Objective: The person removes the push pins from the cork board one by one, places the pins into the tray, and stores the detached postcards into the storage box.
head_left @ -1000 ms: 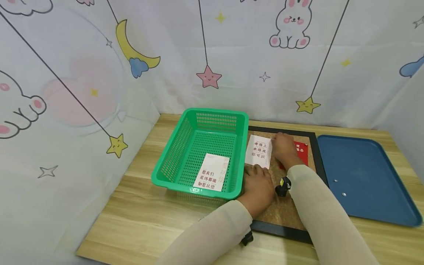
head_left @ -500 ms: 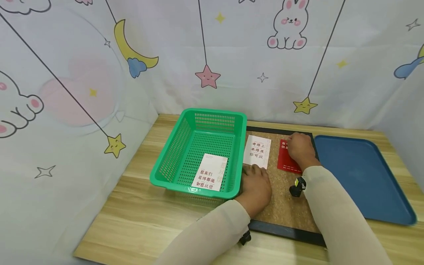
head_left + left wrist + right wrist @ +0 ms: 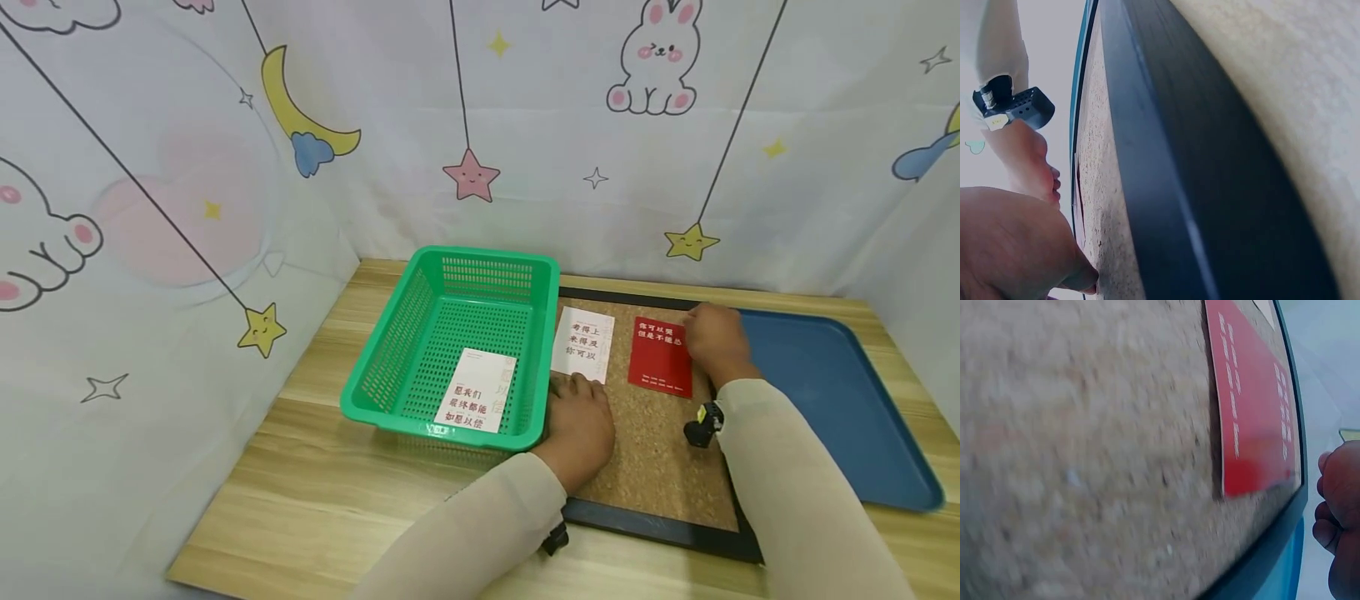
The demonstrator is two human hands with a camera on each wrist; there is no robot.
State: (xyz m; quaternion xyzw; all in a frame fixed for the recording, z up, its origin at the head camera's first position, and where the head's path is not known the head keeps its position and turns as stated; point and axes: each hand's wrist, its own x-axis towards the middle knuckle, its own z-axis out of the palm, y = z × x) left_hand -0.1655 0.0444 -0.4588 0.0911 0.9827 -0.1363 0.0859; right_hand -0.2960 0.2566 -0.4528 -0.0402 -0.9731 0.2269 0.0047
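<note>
A red card (image 3: 660, 357) with white writing lies on a black-framed corkboard (image 3: 652, 446). Just off its upper right corner is my right hand (image 3: 717, 340), over the board's edge, its fingers curled in the right wrist view. Whether a small thing sits between those fingers is hidden. To the left, a white card (image 3: 583, 344) with red and dark writing lies on the cork. My left hand (image 3: 579, 429) rests on the board below that card, beside the basket; its thumb (image 3: 1082, 278) touches the cork in the left wrist view.
The green plastic basket (image 3: 450, 436) stands left of the board, overlapping its edge, with another white card (image 3: 477, 390) inside. A blue tray (image 3: 847, 400) lies to the right, partly behind my right arm. A patterned cloth (image 3: 540, 133) hangs behind the wooden table (image 3: 322, 492).
My right hand has moved rightward from between the two cards, across the red card, to beyond its upper right corner. The red card now shows fully. My left hand has stayed put.
</note>
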